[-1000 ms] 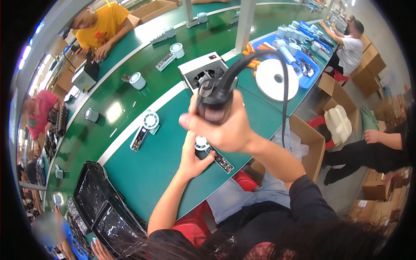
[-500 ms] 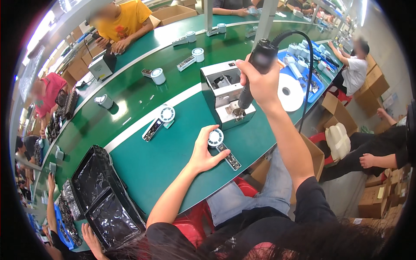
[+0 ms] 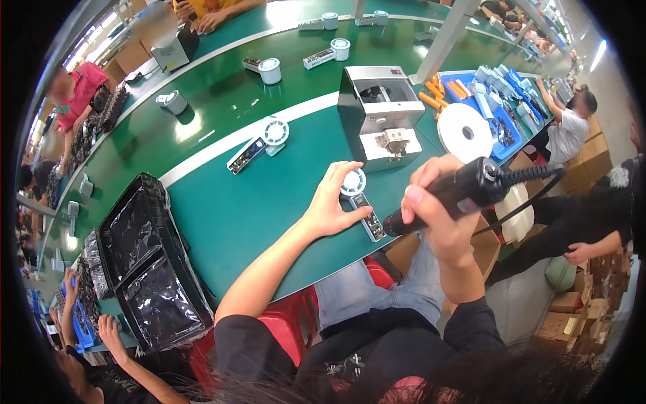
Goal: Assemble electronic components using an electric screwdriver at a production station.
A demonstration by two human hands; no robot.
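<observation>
My left hand (image 3: pixel 330 207) is curled around a small light-blue handheld fan (image 3: pixel 369 224) on the green bench, fingers by its round head and thumb against its handle. That handle is uncovered, so a circuit board shows. In my right hand (image 3: pixel 445 225) is a black electric screwdriver (image 3: pixel 468 190), tilted, its tip end close to the handle's near end; whether the tip touches cannot be made out. Behind the fan stands a screw feeder (image 3: pixel 382 101) with a metal outlet block. A second open fan (image 3: pixel 274 131) lies farther left on the bench.
Along the green conveyor (image 3: pixel 222 111) sit several more fans. At left is a black plastic-lined tray (image 3: pixel 176 279). A white reel (image 3: pixel 464 132), orange tool handles (image 3: pixel 434 94) and a blue parts bin (image 3: pixel 508 145) are at right. The screwdriver's cord (image 3: pixel 531 202) hangs beside my right hand. Co-workers sit around.
My right hand has brought the screwdriver from the screw feeder's outlet down to the fan's handle. My left hand keeps its hold on the fan. The whole view has shifted.
</observation>
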